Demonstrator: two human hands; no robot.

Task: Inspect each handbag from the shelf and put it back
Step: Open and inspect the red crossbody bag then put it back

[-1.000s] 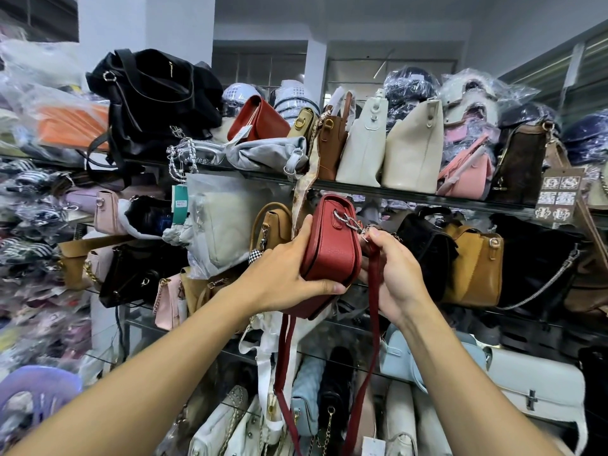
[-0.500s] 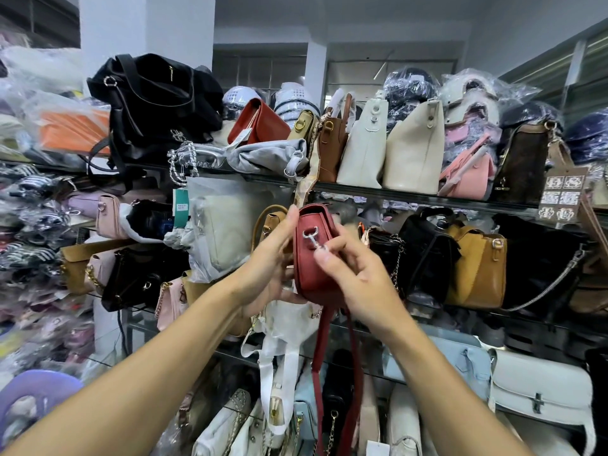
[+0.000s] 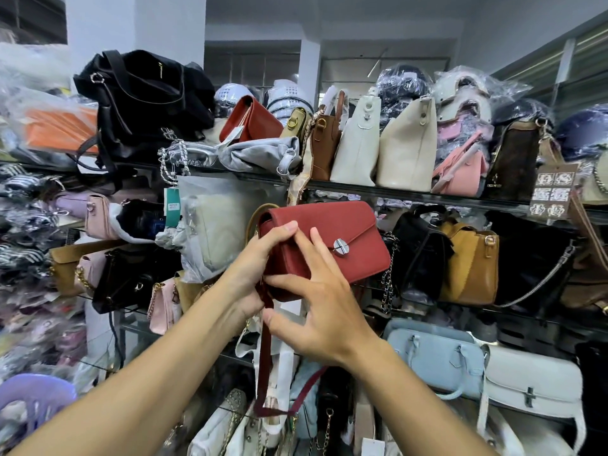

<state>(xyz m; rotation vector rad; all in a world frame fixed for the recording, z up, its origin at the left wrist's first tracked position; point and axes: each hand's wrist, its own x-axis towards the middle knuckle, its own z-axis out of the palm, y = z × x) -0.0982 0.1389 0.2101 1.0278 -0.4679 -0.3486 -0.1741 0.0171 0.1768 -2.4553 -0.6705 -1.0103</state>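
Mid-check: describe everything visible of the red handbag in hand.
The red handbag is an envelope-flap bag in matte, leather-like material, flap closed under a round silver turn clasp. It is held upright before the shelf, front to the camera. The left hand grips its left end, thumb on the flap; the right hand lays spread fingers on its front and lower edge. Its dark red strap hangs looped below.

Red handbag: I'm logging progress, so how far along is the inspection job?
Done: the red handbag is off the shelf. In hand: left hand grips its end, right hand touches its front, silver clasp facing the camera. Left: putting it back, then the other bags; which were checked isn't visible.
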